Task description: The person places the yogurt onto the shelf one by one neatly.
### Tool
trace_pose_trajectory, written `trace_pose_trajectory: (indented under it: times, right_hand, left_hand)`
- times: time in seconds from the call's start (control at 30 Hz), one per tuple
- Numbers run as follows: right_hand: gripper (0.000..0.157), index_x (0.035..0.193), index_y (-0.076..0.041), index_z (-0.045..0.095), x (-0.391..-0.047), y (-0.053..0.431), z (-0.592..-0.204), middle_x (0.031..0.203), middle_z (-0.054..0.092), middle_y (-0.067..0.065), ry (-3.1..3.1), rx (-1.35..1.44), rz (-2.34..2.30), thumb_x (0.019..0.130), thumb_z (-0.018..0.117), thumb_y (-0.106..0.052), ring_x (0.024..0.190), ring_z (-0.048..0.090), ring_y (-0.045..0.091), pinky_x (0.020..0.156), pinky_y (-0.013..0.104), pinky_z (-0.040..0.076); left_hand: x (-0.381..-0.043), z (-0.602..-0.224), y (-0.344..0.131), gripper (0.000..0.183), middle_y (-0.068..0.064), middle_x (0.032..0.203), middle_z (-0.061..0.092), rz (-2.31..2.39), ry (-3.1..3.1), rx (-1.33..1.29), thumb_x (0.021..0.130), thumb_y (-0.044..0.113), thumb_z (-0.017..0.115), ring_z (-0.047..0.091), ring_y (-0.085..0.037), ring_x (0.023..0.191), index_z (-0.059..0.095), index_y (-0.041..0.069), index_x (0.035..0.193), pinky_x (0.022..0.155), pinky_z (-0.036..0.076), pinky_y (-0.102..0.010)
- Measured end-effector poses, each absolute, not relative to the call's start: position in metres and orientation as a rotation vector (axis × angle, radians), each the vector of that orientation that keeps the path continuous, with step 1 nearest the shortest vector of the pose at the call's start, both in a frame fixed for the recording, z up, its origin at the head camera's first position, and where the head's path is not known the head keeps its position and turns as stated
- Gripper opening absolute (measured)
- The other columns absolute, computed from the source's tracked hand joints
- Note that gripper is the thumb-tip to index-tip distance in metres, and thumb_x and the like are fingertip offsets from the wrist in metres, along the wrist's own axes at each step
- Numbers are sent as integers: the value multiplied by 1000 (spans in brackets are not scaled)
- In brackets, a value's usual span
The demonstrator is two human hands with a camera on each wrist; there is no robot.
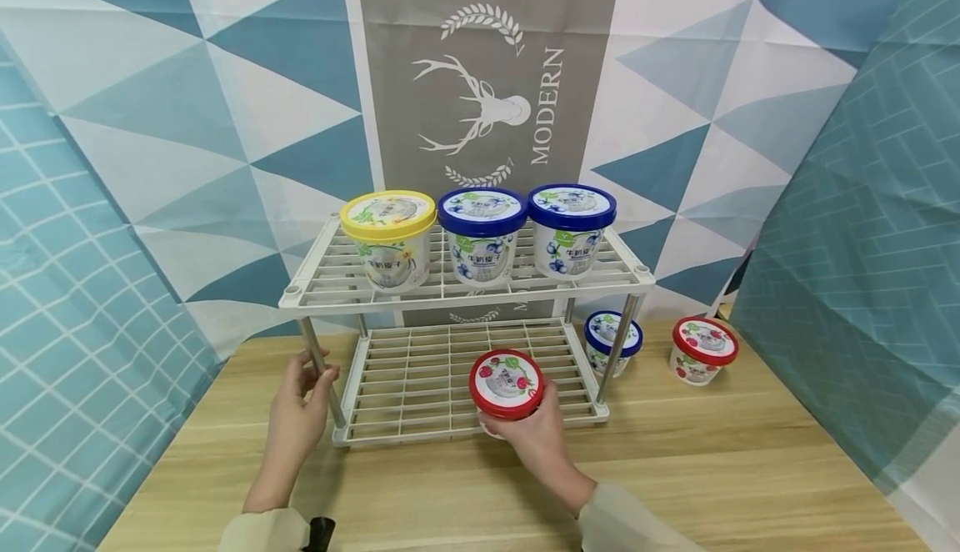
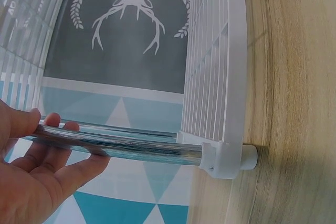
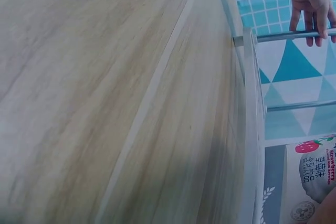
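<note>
R hand [image 1: 536, 434] has red-lid tub [image 1: 506, 383] at about 11 o'clock from its middle, thumb across the near side under the rim, fingers round the right side, spread abt as wide as the tub they grip. Tub's over the front part of the rack's lower shelf [image 1: 412, 435], approx 4 o'clock from shelf centre; can't tell if its base touches the slats. L hand [image 1: 300, 406] has front L post [image 1: 202, 237] at about 2 o'clock in head view, thumb & fingers curled narrow round it. Tub looks round, red rim, white lid top w/ red berries, green leaf & grey pic; white side w/ strawberry print & "Strawberry" txt in R wrist view. Post is shiny, silvery, into a white corner fitting. Hard to see: tub's side mostly behind lid & hand in head view; R wrist view cuts it off at 4 o'clock, w/ only a bit of R hand showing. Blue-lid tub [image 1: 600, 331], 2 o'clock from held one, is partly behind front R post [image 1: 617, 348].
</note>
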State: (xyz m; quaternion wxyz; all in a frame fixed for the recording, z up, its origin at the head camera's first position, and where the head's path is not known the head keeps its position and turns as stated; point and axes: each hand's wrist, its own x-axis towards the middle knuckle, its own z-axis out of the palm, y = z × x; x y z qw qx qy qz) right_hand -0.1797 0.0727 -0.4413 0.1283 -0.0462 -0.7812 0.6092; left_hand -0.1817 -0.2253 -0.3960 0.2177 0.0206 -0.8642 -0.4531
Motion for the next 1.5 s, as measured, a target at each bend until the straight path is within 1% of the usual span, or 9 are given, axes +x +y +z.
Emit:
trace_pose_trajectory:
  times: [0.1,0.3,0.6,0.9,1.03,1.13,1.37,1.5]
  right_hand:
    - [95,138,6,38,-180,69,-441,133,56,24,-2275,-109,1779,67,96,-16,124,56,40,104,56,49]
    - [97,142,5,37,-181,59,-439,136,55,23,-2265,-64,1809,68,96,-16,126,54,39,105,56,48]
    - [94,140,2,39,-182,47,-437,134,55,19,-2269,2,1797,68,96,-16,124,54,37,101,53,52]
    - [95,141,3,38,-186,38,-436,135,54,20,-2261,-5,1806,68,96,-15,125,54,38,101,54,52]
    - [94,139,4,39,-187,33,-435,133,55,21,-2255,-14,1803,66,96,-15,124,56,38,102,55,51]
    - [93,139,4,41,-189,29,-435,131,57,20,-2244,-15,1804,66,96,-15,123,57,38,103,55,51]
    - [95,141,3,39,-191,23,-437,134,56,20,-2226,1,1844,67,95,-15,125,56,38,101,54,52]
    - [95,141,3,39,-193,21,-438,134,56,20,-2208,0,1856,67,95,-15,125,55,37,102,54,51]
  left_hand:
    - [-182,-396,-225,31,-23,117,72,-1260,-2391,50,107,11,53,46,18,90,50,3,138,80,47,-27]
    - [-181,-395,-224,30,-23,115,73,-1254,-2382,51,107,9,54,47,18,89,51,3,137,77,46,-24]
    - [-183,-395,-223,30,-23,114,73,-1240,-2376,56,106,6,54,47,17,88,52,2,135,78,45,-23]
    - [-182,-394,-223,31,-24,115,73,-1261,-2385,54,107,9,54,48,15,89,51,3,137,82,47,-35]
    - [-181,-393,-224,31,-24,116,72,-1263,-2390,54,107,9,53,46,17,89,50,3,137,82,47,-37]
    - [-181,-393,-224,31,-24,117,72,-1263,-2397,58,108,10,53,46,17,89,50,4,138,81,47,-35]
    - [-181,-393,-224,31,-24,116,72,-1276,-2396,61,107,10,54,47,17,89,51,3,137,77,45,-23]
    - [-181,-393,-224,31,-24,116,72,-1273,-2391,63,107,10,54,48,16,88,51,3,137,77,45,-23]
